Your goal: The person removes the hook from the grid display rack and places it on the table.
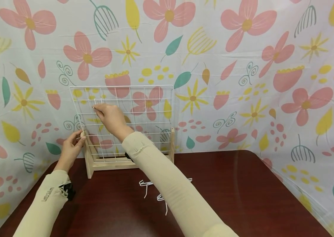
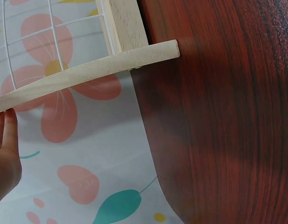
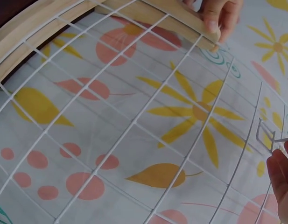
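A white wire grid panel (image 1: 122, 86) stands in a light wooden stand (image 1: 88, 163) on the table. My left hand (image 1: 70, 149) grips the top of the stand's left post, thumb on the near side; the left wrist view shows its fingertips against the wood (image 2: 64, 80). My right hand (image 1: 112, 120) is in front of the panel's upper left part. It pinches a white wire hook (image 3: 274, 136), whose bent end is right at the grid wires in the right wrist view. The rest of the hook is hidden by the hand.
Several loose white wire hooks (image 1: 146, 183) lie on the dark red wooden table (image 1: 214, 191), partly behind my right sleeve (image 1: 161, 177). A flower-printed curtain (image 1: 229, 98) hangs behind and beside the table.
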The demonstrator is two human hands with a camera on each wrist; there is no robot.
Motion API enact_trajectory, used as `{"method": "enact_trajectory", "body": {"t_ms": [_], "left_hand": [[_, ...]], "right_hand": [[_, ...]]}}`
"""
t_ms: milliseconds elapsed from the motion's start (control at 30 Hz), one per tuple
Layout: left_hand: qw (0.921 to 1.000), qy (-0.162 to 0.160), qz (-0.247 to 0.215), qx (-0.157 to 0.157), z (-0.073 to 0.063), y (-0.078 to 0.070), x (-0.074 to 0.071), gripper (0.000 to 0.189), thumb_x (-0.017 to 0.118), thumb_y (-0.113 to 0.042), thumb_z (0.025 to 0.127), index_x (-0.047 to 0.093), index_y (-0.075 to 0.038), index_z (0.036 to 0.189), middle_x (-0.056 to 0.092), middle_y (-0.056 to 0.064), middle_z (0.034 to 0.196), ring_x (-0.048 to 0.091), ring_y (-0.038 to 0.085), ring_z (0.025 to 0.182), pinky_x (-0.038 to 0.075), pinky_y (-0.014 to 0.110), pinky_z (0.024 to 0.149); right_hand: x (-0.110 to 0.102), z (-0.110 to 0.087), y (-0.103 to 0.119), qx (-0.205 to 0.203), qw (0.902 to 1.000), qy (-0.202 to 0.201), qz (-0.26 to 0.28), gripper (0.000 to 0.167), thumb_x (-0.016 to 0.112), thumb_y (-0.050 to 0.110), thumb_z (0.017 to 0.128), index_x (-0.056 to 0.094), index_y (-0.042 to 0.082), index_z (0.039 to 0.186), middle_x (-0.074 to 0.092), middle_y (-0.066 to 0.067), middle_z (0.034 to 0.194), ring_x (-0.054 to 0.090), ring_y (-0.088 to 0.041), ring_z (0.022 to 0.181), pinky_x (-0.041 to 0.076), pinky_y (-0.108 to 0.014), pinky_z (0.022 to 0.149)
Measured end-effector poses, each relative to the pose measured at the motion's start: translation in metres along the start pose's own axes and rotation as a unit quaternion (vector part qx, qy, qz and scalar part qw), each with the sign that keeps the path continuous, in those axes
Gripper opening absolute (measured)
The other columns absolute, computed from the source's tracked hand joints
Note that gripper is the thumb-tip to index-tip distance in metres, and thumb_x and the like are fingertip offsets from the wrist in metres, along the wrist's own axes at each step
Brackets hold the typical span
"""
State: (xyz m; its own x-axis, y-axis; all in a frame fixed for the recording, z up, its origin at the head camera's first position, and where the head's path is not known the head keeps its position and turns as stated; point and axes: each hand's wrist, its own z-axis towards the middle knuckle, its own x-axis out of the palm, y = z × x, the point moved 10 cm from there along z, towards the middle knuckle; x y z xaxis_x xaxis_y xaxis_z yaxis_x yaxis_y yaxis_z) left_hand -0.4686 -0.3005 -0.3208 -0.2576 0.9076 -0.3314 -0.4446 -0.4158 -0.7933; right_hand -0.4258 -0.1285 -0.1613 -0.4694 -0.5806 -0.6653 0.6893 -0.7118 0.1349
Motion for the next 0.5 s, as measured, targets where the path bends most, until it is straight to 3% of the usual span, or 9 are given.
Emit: {"method": "enact_trajectory", "body": {"t_ms": [267,500], "left_hand": [[1.0000,0.002,-0.003,0.001,0.002,0.002,0.001,0.045,0.046,-0.013,0.102,0.039,0.003,0.144,0.045,0.026,0.134,0.044,-0.013,0.097,0.044,0.005,0.073],[1.0000,-0.001,-0.001,-0.007,0.003,0.004,0.000,0.045,0.045,-0.016,0.103,0.040,0.003,0.144,0.045,0.025,0.134,0.048,-0.009,0.098,0.044,0.006,0.074]], "right_hand": [[-0.006,0.002,0.003,-0.016,0.9994,-0.017,0.027,0.027,0.055,0.022,0.100,0.068,0.013,0.122,0.068,-0.001,0.118,0.063,-0.012,0.108,0.047,-0.014,0.090],[-0.013,0.003,0.008,-0.036,0.9982,-0.040,0.028,0.027,0.057,0.020,0.098,0.068,0.013,0.122,0.067,0.000,0.119,0.062,-0.010,0.109,0.044,-0.010,0.092]]}}
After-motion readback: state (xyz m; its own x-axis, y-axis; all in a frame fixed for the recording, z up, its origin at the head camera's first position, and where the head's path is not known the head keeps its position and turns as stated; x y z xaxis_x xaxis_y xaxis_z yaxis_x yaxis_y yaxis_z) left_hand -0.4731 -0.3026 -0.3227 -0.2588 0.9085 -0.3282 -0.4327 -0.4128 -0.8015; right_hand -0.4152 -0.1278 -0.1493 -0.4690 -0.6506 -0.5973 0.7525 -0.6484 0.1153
